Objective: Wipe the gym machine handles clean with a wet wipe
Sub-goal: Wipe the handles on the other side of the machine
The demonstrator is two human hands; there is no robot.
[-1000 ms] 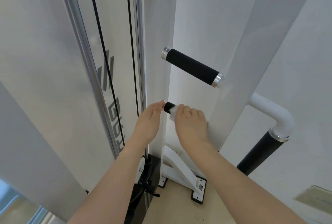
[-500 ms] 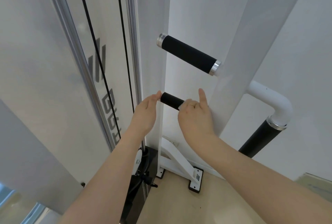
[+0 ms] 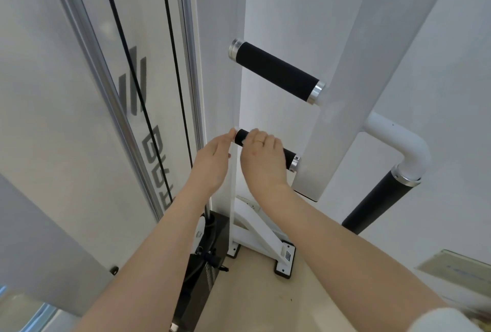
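Since half a second ago the right hand [image 3: 261, 161] has slid outward along the lower handle [image 3: 289, 155], from beside the white post [image 3: 345, 97] toward the free end.

Its fingers now curl over the black grip near that end, a ring on one of them, with a sliver of white wet wipe [image 3: 243, 142] showing just at the fingertips, pressed against the handle; how much of the wipe is under the palm cannot be told. Behind the grip, toward the post, bare black foam and the silver collar are exposed. The left hand [image 3: 212, 165] is open and holds nothing, its fingertips touching the very end of the same handle, just beside the right hand. Above the grip the upper handle [image 3: 276, 73] juts out untouched, and off to the right, well apart, hangs a curved side handle [image 3: 380, 204].
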